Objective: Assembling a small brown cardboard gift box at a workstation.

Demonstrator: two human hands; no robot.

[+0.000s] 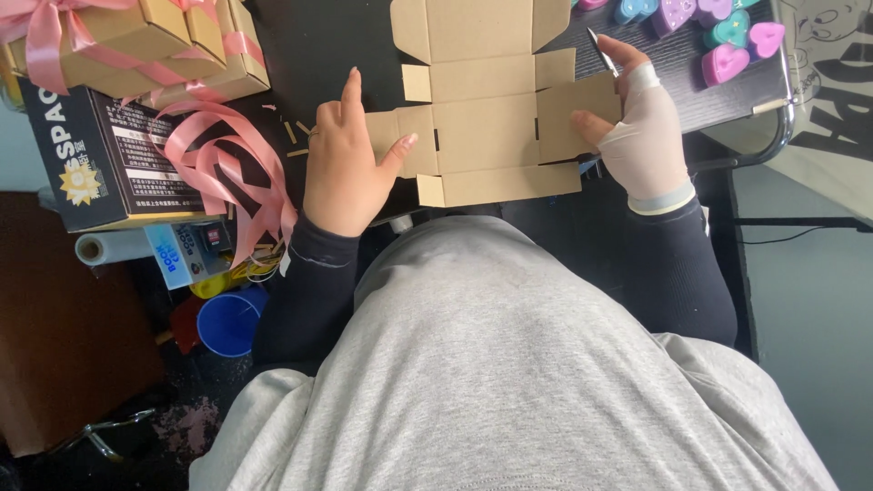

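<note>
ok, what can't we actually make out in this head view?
- Flat cardboard box blank: its top is cut off by the frame edge.
- Thin metal tool in the right hand: too slim to tell its kind; the fingers hide its lower end.
- Heart-shaped items: the row runs past the top edge.
- Table front edge: hidden by the person's grey top.
- Ribbon-tied boxes: cropped at the top-left corner.
- Left hand: the palm is hidden, pressed on the blank.
</note>
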